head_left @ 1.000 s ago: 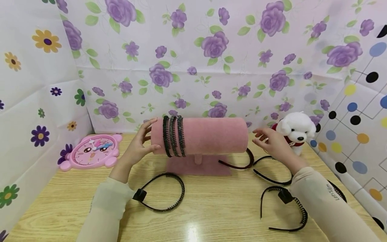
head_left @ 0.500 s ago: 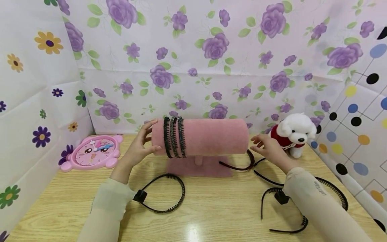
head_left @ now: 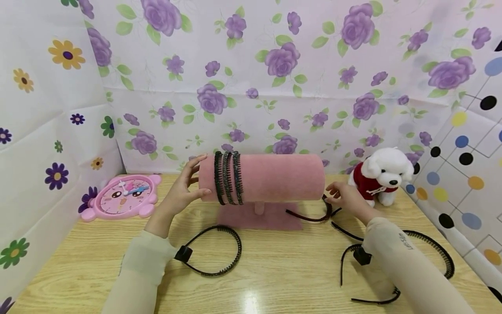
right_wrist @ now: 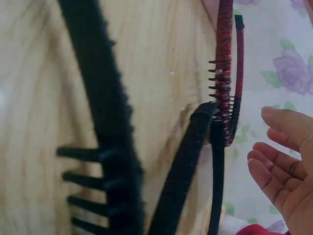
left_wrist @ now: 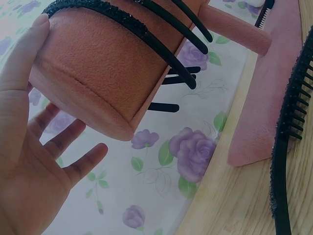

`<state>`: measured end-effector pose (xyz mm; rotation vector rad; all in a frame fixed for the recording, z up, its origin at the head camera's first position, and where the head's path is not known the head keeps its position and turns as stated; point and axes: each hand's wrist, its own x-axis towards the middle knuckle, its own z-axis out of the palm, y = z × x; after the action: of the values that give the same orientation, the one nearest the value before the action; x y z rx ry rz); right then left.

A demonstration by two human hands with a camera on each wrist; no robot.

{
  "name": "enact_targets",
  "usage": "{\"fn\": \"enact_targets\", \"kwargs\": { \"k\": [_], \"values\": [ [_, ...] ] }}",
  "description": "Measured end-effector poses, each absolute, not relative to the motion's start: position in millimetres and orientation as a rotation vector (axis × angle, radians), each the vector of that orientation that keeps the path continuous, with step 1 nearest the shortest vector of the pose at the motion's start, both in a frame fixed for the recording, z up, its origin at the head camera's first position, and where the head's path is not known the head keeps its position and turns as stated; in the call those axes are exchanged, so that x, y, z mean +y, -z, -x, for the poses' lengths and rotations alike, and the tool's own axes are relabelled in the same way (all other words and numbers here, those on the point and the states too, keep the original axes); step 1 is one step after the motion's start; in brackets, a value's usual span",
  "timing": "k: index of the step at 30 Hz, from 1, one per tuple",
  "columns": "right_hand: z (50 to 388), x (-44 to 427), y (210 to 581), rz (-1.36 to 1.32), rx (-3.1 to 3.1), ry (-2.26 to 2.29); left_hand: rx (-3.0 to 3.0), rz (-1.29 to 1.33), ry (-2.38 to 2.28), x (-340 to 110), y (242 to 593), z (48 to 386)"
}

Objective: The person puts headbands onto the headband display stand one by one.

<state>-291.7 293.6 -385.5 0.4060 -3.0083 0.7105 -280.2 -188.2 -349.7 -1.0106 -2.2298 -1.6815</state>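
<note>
A pink padded headband stand stands upright on its base. Three dark, toothed headbands sit round the left part of its roll. My left hand rests on the roll's left end, thumb in front and a finger on top. In the left wrist view, several of its fingers stretch out, apart from the roll. My right hand holds nothing, its fingers loosely bent beyond the right end of the roll. Close to it lies a dark red headband, partly hidden by the stand.
Several black headbands lie at the right, partly under my forearm. Another headband lies at the left front. A pink clock stands at the left, a white toy dog in a red top at the right. Patterned sheets rise behind.
My right hand has moved a little left and down, away from the toy dog and towards the dark red headband. The left hand stays on the end of the roll.
</note>
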Motion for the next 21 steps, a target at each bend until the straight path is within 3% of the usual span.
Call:
{"fn": "enact_targets", "kwargs": {
  "k": [21],
  "values": [
    [296,299,398,-0.408,-3.057,-0.673,-2.225,1.015,1.67,-190,351,282]
  ]
}}
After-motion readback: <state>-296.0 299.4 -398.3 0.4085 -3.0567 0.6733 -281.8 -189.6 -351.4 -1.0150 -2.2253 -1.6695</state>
